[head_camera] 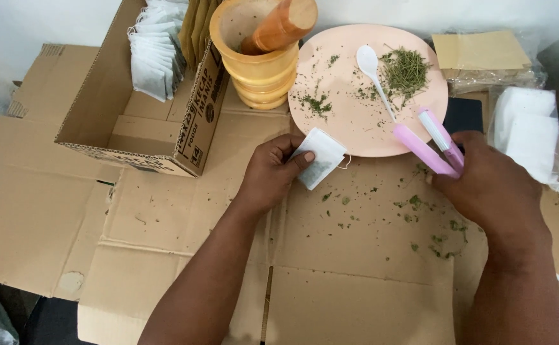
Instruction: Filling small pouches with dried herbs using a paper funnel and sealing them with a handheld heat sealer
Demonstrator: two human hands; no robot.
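Seen from above, two bare hands work over flattened cardboard (330,281) strewn with green herb crumbs. The left hand (268,174) pinches a small white tea bag (319,157) between thumb and fingers, holding it just below the rim of a pink plate (350,121). The right hand (487,185), well apart to the right, grips a pink and white clamp-like sealer (434,144), its arms spread and pointing toward the plate. On the plate lie a white spoon (371,73) and a heap of dried herbs (406,71). Behind stand a yellow mortar (260,64) with a wooden pestle (281,25) and a cardboard box (132,108) of white bags.
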